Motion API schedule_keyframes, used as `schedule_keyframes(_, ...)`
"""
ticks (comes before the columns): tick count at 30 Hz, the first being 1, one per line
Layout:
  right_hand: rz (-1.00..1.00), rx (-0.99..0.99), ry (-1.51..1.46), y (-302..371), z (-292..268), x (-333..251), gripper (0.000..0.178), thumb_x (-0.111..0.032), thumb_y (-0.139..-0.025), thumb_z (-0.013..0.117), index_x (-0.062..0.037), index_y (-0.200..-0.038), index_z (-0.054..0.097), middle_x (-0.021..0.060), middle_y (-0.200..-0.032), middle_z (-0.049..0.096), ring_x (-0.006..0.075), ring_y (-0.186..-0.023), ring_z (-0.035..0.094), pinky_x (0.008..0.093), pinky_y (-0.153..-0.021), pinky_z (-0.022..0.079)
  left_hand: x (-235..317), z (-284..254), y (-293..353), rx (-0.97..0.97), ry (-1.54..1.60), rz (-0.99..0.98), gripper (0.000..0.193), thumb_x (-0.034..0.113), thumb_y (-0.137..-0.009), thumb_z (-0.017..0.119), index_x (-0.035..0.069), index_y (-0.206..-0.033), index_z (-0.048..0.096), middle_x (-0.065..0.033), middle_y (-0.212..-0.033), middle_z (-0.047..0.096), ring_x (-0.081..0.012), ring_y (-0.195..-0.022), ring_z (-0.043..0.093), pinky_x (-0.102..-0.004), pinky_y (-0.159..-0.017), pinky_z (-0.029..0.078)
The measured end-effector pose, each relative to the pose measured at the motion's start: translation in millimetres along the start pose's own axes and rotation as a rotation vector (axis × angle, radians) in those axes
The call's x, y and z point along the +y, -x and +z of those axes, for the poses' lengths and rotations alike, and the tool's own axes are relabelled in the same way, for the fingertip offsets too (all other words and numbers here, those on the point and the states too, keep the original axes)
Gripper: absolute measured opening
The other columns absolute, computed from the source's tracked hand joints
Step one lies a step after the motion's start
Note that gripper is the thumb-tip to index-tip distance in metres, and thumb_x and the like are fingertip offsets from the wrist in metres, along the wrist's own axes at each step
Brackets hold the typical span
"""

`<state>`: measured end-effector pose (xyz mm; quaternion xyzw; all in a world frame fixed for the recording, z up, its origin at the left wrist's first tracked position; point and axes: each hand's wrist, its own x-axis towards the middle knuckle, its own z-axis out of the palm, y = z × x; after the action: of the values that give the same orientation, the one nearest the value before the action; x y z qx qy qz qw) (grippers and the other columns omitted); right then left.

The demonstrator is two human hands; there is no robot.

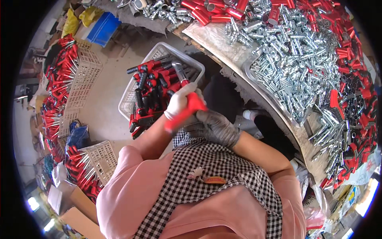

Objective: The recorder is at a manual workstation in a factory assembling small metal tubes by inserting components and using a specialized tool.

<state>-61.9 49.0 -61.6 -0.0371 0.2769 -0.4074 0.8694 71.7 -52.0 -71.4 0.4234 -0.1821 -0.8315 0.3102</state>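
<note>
Near centre, a red tool (194,103) is being held in the left grip (179,99), metal head (179,70) being pointed toward eleven o'clock; whether anything is being clasped in the right grip (219,129), at four, cannot be told.

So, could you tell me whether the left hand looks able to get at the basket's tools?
Probably, once freed: the left hand grips a red tool, but the basket seems close, just ahead, and its open top leaves the tools uncovered.
</note>
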Motion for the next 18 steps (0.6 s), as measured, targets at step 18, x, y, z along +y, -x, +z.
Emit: schedule_keyframes(18, -0.308, 0.325, 0.319, 87.6, -68.3, 16.8, 0.032, -0.013, -0.097, 0.059, 0.0011, -0.125, 0.056, 0.0074, -0.098, 0.064, 0.0144, -0.084, 0.059, 0.0276, -0.077, 0.049, 4.9, -116.9, -155.8, -0.116, -2.135, -0.137, 0.043, 0.035, -0.084, 0.056, 0.008, -0.115, 0.068, -0.0228, -0.107, 0.068, -0.0391, -0.098, 0.066, -0.0455, -0.088, 0.051)
